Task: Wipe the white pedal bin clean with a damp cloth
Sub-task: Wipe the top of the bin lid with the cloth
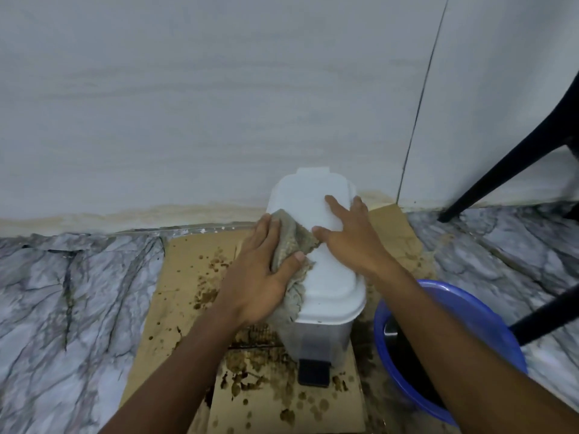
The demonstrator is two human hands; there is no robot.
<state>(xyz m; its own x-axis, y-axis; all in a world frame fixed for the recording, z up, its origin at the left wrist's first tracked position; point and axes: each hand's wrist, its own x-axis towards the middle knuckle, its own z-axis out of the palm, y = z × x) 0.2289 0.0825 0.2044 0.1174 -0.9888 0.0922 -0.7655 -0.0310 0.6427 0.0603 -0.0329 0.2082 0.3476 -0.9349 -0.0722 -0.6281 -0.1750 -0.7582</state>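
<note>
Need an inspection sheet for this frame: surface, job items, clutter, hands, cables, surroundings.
Surface: marble-pattern floor; cardboard sheet under the bin, spattered with brown stains.
Job's things: white pedal bin upright, lid closed, black pedal at front; grey cloth on the lid's left edge.
Clutter: blue basin right of the bin, dark inside.
Grippers: left hand holds the cloth against the lid, thumb over it; right hand flat on the lid, fingers spread.
Cables: nothing seen.
Surroundings: pale wall behind, stained along its base; black chair legs at right.
</note>
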